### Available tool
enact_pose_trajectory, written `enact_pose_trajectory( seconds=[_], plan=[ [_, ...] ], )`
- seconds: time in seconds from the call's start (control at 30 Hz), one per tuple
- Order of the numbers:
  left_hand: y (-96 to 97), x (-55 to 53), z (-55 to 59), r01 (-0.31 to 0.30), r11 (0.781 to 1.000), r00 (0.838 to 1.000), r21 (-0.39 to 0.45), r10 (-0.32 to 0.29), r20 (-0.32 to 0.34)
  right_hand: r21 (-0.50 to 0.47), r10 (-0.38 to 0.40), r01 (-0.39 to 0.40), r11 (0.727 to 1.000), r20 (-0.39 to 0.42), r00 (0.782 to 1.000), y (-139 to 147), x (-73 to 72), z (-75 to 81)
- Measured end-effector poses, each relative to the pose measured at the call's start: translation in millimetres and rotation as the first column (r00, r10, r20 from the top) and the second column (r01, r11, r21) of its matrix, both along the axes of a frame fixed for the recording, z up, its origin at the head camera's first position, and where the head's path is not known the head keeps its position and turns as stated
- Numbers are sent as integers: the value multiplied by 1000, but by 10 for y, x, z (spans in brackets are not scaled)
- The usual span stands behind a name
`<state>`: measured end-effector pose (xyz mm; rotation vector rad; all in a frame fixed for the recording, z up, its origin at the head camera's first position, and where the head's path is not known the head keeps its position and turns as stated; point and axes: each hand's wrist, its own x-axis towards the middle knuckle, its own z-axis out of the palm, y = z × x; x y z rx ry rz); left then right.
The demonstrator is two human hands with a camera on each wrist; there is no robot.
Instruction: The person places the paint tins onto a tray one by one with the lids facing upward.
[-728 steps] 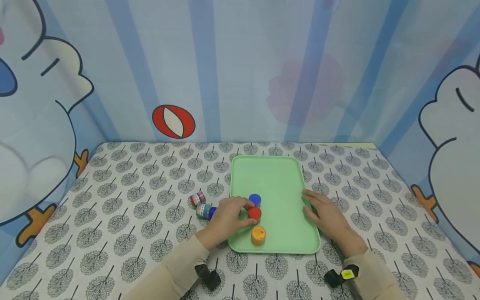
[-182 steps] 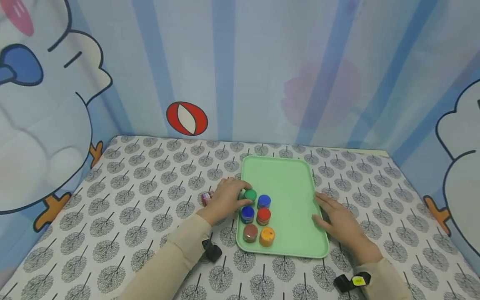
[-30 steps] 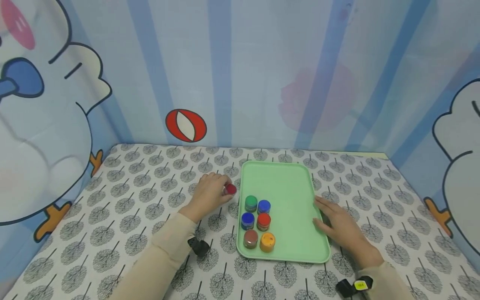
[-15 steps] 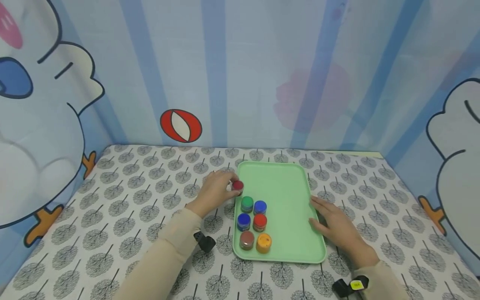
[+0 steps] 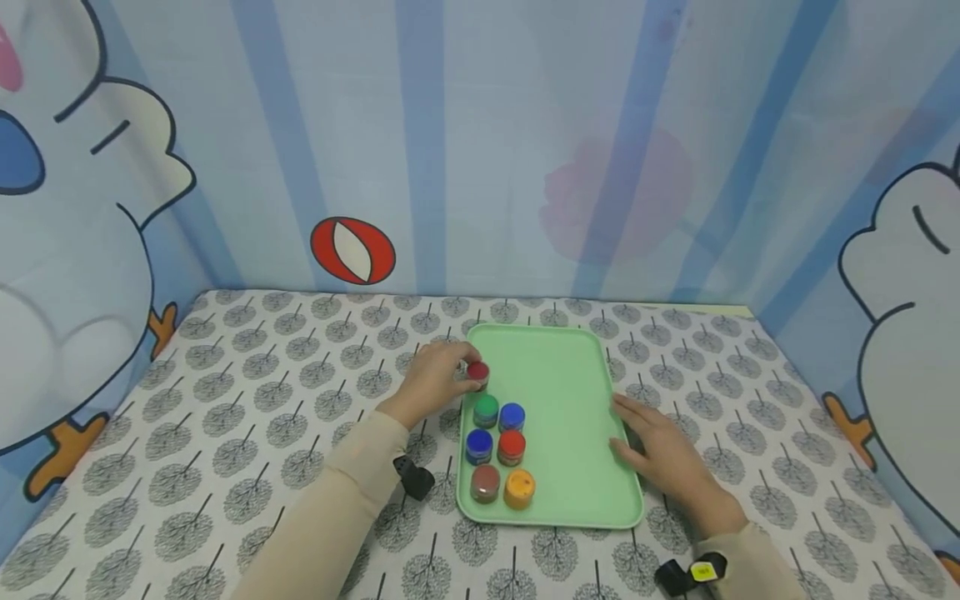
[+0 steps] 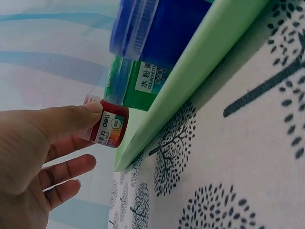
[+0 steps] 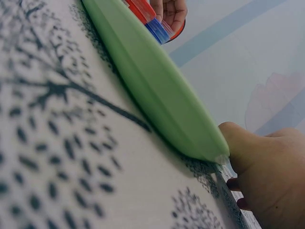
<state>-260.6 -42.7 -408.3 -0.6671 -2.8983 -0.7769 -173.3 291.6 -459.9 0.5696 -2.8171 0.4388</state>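
My left hand [image 5: 431, 379] pinches a small dark red paint jar [image 6: 110, 125] between thumb and fingers. The jar is just inside the left rim of the green tray [image 5: 558, 358], beyond the green-lidded jar [image 5: 486, 408]; whether it touches the tray floor I cannot tell. Beside and nearer stand a blue jar [image 5: 512, 416], a dark blue jar [image 5: 479, 445], a red jar [image 5: 512, 446], a brown jar [image 5: 485, 482] and an orange jar [image 5: 519, 487], all upright in two columns. My right hand [image 5: 667, 454] rests at the tray's right rim, fingers extended.
A tree-patterned cloth [image 5: 300, 417] covers the table under the tray. Behind it hangs a blue striped curtain [image 5: 487, 167] with cartoon figures. Each wrist wears a small black camera, such as the left one [image 5: 414, 477].
Since the oldest frame, the jars lying on the cloth have come into the tray. Within the last second my left hand carried the dark red jar rightward over the rim. My right hand stays at the rim.
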Motion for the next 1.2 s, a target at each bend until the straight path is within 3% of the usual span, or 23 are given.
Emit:
enact_pose_trajectory(
  seconds=[0.5,0.83,1.2],
  plan=[
    [51,-26,-105,12,999,999,-37,-11,31,13,-20,19,1000,27,999,-10,-3,19],
    [60,-35,-123,4,1000,999,-17,-3,47,14,-28,28,1000,22,999,-5,-1,15],
    [54,-32,-109,7,999,999,-48,-5,48,14,-15,15,1000,1,1000,-12,-3,13]
  ],
)
